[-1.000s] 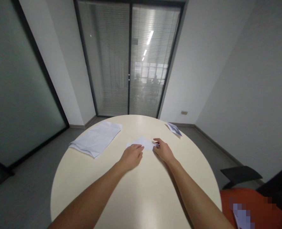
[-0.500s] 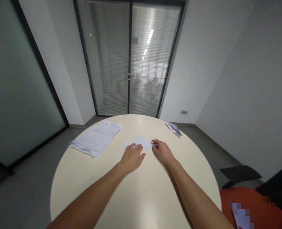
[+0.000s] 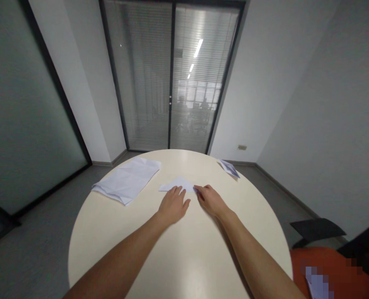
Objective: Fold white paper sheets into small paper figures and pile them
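A small sheet of white paper folded into a triangle (image 3: 178,182) lies near the middle of the round table, its peak pointing away from me. My left hand (image 3: 173,204) rests flat with fingers spread, the fingertips on the paper's near edge. At the right corner is my right hand (image 3: 210,199), its fingers bent and closed on that corner. The pinched part of the paper is mostly hidden under these fingers.
A stack of creased white sheets (image 3: 129,179) lies on the cream round table (image 3: 172,265) at the left. Another folded paper (image 3: 229,168) sits by the far right edge. An orange chair (image 3: 337,265) with a black armrest stands at the right.
My right hand has moved slightly left and turned its fingers down over the right corner. The folded paper has shifted a little left. My left hand stays almost in place.
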{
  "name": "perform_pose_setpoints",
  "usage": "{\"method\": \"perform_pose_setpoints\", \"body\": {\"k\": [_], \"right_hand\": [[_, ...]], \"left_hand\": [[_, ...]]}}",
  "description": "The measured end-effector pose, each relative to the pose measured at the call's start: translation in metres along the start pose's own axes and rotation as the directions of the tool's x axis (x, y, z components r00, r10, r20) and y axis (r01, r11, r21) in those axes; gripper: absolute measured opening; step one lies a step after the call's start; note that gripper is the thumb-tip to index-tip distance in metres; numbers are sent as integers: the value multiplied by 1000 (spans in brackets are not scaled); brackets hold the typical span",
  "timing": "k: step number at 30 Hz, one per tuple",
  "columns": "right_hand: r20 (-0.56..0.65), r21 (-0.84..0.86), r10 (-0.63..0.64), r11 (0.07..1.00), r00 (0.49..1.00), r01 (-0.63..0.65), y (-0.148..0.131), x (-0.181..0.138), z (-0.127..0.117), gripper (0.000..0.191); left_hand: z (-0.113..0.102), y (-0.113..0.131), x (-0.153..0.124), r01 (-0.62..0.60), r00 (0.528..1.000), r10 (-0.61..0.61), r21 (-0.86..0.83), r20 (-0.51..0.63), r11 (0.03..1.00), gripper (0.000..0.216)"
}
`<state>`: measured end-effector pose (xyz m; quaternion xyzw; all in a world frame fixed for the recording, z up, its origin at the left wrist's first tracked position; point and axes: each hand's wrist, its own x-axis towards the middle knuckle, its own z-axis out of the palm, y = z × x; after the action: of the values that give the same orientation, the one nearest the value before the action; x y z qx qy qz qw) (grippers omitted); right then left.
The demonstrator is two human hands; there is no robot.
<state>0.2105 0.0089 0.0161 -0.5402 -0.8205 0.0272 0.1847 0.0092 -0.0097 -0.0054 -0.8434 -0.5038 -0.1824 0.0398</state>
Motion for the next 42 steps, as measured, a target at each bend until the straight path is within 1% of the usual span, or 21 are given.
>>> {"method": "perform_pose_setpoints", "body": {"k": [3,8,12,15,18,22,26,32,36,42], "right_hand": [[-7,53,-58,997,998,59,4,1,0,39],[-46,145,-101,984,994,107,17,5,5,33],[-96,229,-127,963,987,146,23,7,9,28],[-112,231,-186,951,976,208,28,8,12,27],[-120,179,-250,946,961,269,31,8,12,26],[-105,122,-256,956,961,268,32,6,8,26],[-56,80,-263,960,963,267,27,4,-1,26],[25,70,-247,967,969,245,24,3,-10,24],[15,70,-243,968,970,242,22,2,-12,21],[-39,100,-260,960,965,263,17,-2,-11,18]], "left_hand": [[1,0,0,4,1000,-4,-7,8,1000,53],[-3,1,-1,-25,1000,25,-16,4,1000,50],[-6,1,-3,-42,998,43,-26,38,999,50],[-7,0,-4,-63,996,65,-37,59,997,48],[-7,0,-4,-84,995,86,-32,60,996,47],[-7,0,-4,-85,993,90,-61,80,995,49],[-8,-1,-3,-90,991,98,-92,91,992,50],[-8,0,-2,-88,991,97,-102,88,991,50],[-8,-1,-2,-90,991,98,-86,94,992,48],[-10,-2,-2,-139,985,145,-75,89,988,48]]}}
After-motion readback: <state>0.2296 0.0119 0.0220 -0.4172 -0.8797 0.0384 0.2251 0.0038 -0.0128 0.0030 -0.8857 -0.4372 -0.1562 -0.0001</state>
